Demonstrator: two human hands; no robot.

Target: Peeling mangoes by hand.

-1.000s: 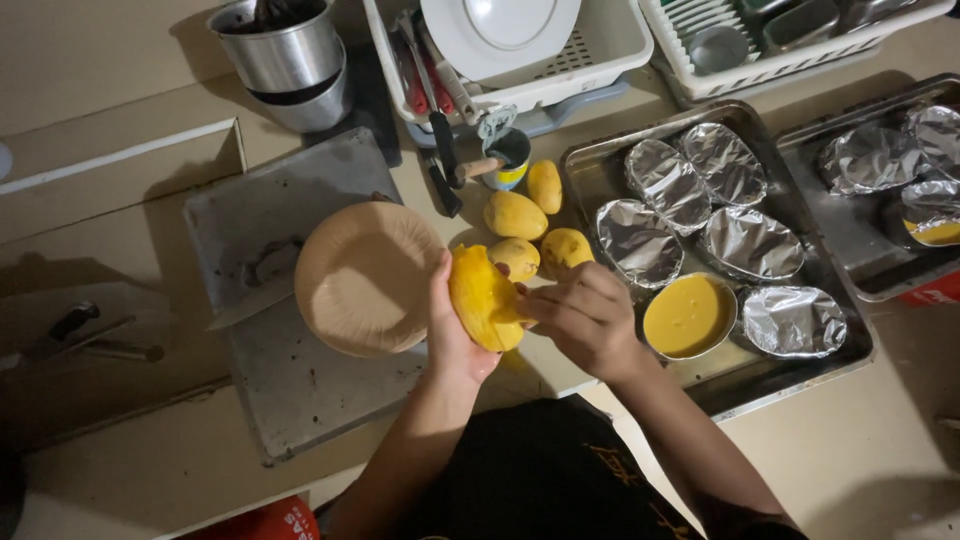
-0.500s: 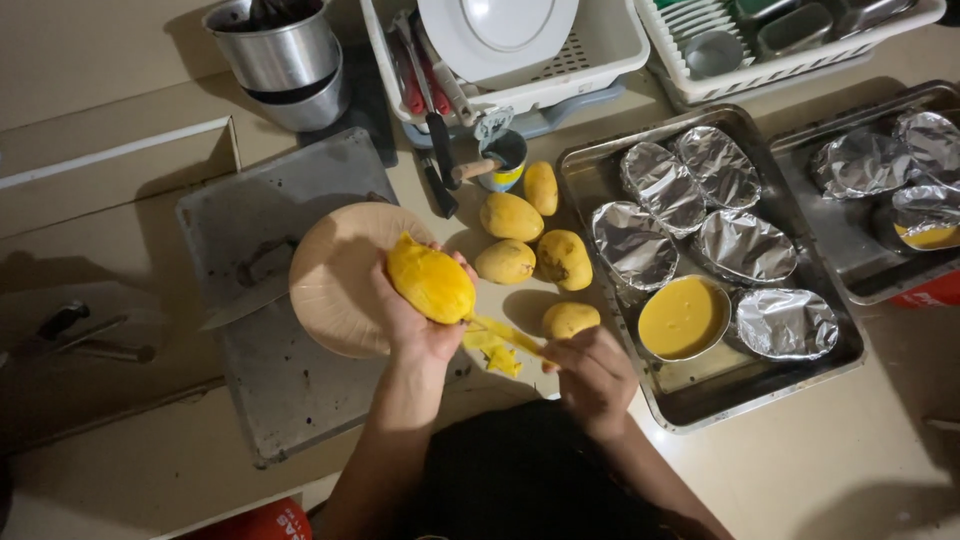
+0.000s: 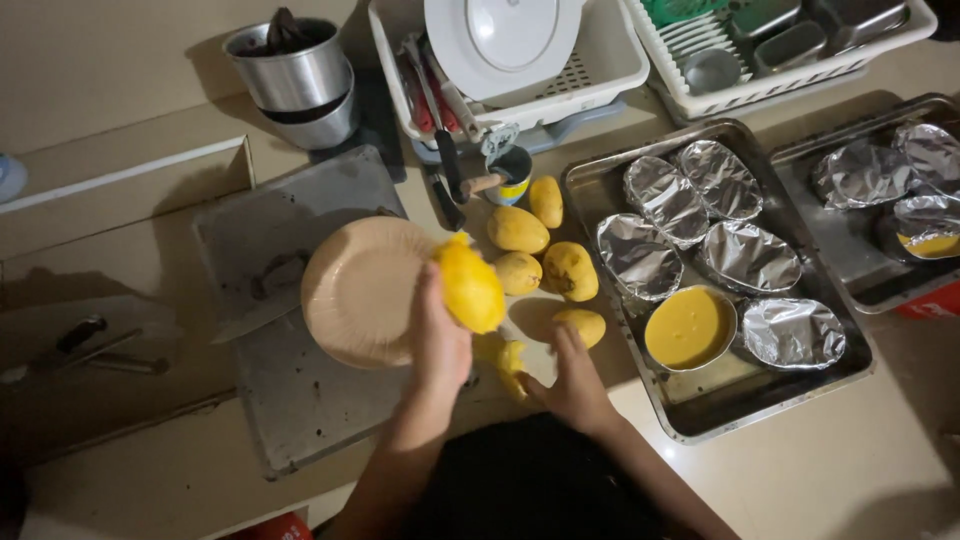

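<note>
On the far left of the surface (image 3: 130, 200) a knife (image 3: 255, 318) lies across a grey metal tray (image 3: 300, 400), its blade tip reaching under the rim of a round tan plate (image 3: 355, 295). Behind them stand two stacked steel pots (image 3: 295, 85).

The left hand (image 3: 440, 340) rises from the lower edge with the forearm angled up and slightly left, wrist straight. Its fingers are curled closed around a peeled yellow mango (image 3: 470, 288), which it holds raised just at the right rim of the plate, the fruit's upper end poking above the fingertips.

Just to the right, the right hand (image 3: 575, 385) rests low on the surface, palm down, fingers loosely bent toward a strip of yellow peel (image 3: 512, 358) that lies between the two hands; whether it pinches the peel or only touches it cannot be told. Its fingertips come near a small unpeeled mango (image 3: 582, 325). Four more unpeeled mangoes (image 3: 530, 240) sit in a cluster behind.

Farther right, a steel baking tray (image 3: 770, 395) holds foil-lined dishes (image 3: 665, 200), one of them filled with yellow purée (image 3: 688, 328). A second tray (image 3: 880, 190) with foil dishes lies at the far right, and white dish racks (image 3: 600, 60) stand along the back.
</note>
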